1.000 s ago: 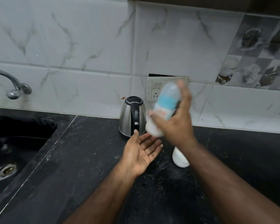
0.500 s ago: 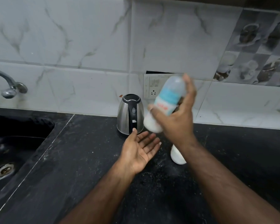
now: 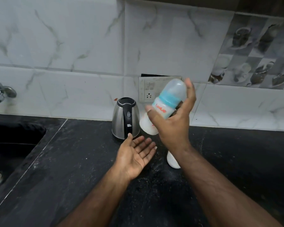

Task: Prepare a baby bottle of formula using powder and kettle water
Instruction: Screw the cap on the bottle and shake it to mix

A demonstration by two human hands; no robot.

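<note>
1. My left hand (image 3: 134,157) is nearest to me, palm up and fingers spread loose over the black counter (image 3: 72,169) — it holds nothing and hangs just below the bottle's base.
2. Just past it, a small white object (image 3: 171,161) sits on the counter, half hidden by my right forearm; I think it is the powder's container or a lid, but I cannot tell.
3. My right hand (image 3: 172,123) is wrapped firmly around the baby bottle (image 3: 164,105), tilted with its capped top pointing up and away.
4. The bottle looks milky white inside, with its teal ring and clear cap on — so I judge the powder and water are in and it is sealed.
5. Mixing seems to be what is left, then setting it down.
6. Farthest back, the steel kettle (image 3: 125,118) stands upright by the wall, lid closed, well clear of both hands.
</note>
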